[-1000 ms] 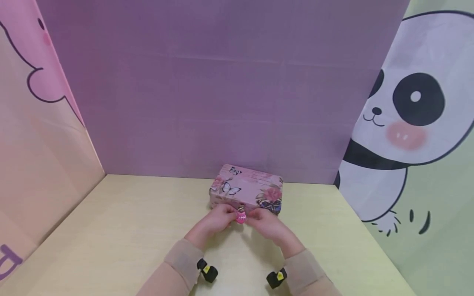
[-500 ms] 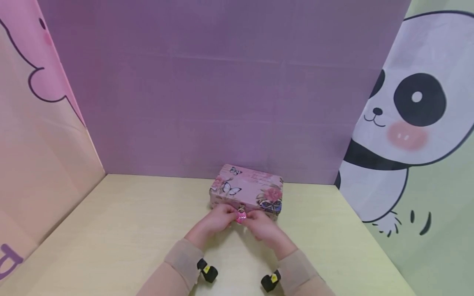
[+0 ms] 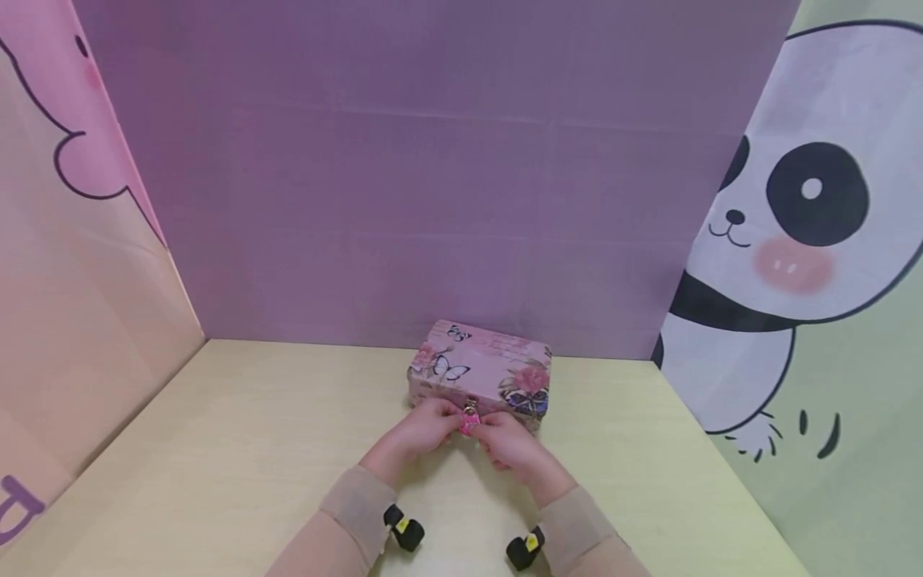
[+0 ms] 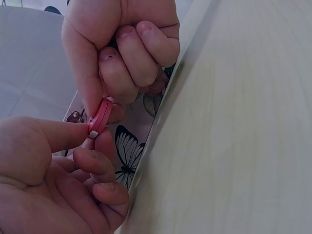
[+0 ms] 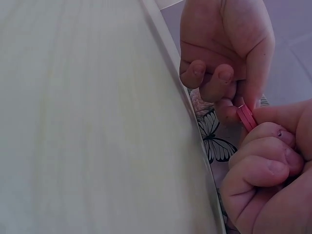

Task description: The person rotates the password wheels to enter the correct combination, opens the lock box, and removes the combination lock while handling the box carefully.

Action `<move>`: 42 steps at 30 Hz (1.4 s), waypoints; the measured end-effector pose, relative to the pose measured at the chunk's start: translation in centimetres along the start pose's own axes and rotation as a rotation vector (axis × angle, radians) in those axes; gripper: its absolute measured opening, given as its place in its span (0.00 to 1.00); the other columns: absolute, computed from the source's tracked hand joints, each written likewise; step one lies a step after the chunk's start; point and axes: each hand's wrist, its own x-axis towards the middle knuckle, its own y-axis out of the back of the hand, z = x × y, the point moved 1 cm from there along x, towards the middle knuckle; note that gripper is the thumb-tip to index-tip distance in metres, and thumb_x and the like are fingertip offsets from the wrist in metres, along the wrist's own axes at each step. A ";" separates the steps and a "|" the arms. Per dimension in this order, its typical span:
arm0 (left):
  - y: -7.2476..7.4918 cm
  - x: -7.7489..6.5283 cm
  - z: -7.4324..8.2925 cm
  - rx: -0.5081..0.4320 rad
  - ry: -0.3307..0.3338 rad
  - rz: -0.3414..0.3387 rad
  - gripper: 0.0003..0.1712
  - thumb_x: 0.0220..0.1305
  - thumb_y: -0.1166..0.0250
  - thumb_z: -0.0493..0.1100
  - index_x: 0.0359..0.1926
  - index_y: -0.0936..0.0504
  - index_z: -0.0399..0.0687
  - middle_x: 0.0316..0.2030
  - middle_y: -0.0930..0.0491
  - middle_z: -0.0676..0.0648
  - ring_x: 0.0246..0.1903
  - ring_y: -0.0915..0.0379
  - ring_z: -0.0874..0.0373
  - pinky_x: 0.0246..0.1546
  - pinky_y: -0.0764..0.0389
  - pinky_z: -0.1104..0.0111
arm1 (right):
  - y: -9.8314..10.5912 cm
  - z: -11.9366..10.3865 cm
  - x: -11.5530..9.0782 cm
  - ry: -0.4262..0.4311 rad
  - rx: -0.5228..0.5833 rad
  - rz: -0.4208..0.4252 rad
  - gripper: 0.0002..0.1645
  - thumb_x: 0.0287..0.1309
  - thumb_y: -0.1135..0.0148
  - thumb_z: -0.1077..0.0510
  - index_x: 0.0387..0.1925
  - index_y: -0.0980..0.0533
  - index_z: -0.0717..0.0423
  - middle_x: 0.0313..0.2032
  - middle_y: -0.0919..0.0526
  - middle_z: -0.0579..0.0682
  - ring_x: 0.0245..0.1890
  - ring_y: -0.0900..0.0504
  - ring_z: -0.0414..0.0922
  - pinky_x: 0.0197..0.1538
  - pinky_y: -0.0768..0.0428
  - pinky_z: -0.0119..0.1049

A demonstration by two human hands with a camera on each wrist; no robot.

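A pink padlock (image 3: 469, 422) hangs from the metal clasp (image 3: 471, 403) at the front of a pink box (image 3: 486, 365) printed with butterflies and flowers. My left hand (image 3: 427, 425) pinches the padlock from the left between thumb and fingers. From the other side, my right hand (image 3: 510, 445) pinches it too, its thumb lying over the front face. The left wrist view shows the padlock (image 4: 101, 117) edge on, thumbs on one side and index fingers on the other. In the right wrist view, the remaining right-hand fingers (image 5: 263, 161) are curled in.
The box stands on a pale wooden table (image 3: 288, 449), near the purple back panel (image 3: 433, 176). Printed cloth walls flank the table, one with a panda (image 3: 800, 264) on the right. Each wrist wears a small black camera (image 3: 405, 529) on a band.
My right hand has shifted slightly left and toward me, and its thumb now covers more of the padlock's front. The left hand and the box have kept their places.
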 end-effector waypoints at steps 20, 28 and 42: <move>0.1 -0.1 0.1 -0.010 -0.012 -0.005 0.11 0.75 0.43 0.37 0.35 0.18 0.36 0.20 0.31 0.52 0.17 0.40 0.62 0.20 0.36 0.71 | 0.0 -0.2 -0.1 0.007 0.009 0.001 0.16 0.70 0.43 0.57 0.26 0.30 0.60 0.15 0.38 0.42 0.12 0.45 0.37 0.16 0.46 0.29; 0.1 -0.1 0.0 -0.008 -0.010 -0.003 0.11 0.75 0.43 0.37 0.36 0.19 0.36 0.21 0.31 0.52 0.18 0.39 0.62 0.21 0.36 0.70 | 0.0 -0.2 -0.2 0.008 0.008 -0.003 0.15 0.71 0.44 0.57 0.27 0.28 0.60 0.16 0.38 0.42 0.12 0.44 0.37 0.16 0.46 0.29; 0.1 -0.2 0.0 -0.021 0.000 -0.001 0.10 0.74 0.42 0.37 0.36 0.18 0.36 0.22 0.29 0.49 0.18 0.39 0.61 0.21 0.35 0.70 | -0.1 -0.1 -0.2 -0.001 0.026 -0.012 0.15 0.72 0.44 0.56 0.27 0.28 0.59 0.16 0.38 0.41 0.12 0.45 0.37 0.16 0.46 0.29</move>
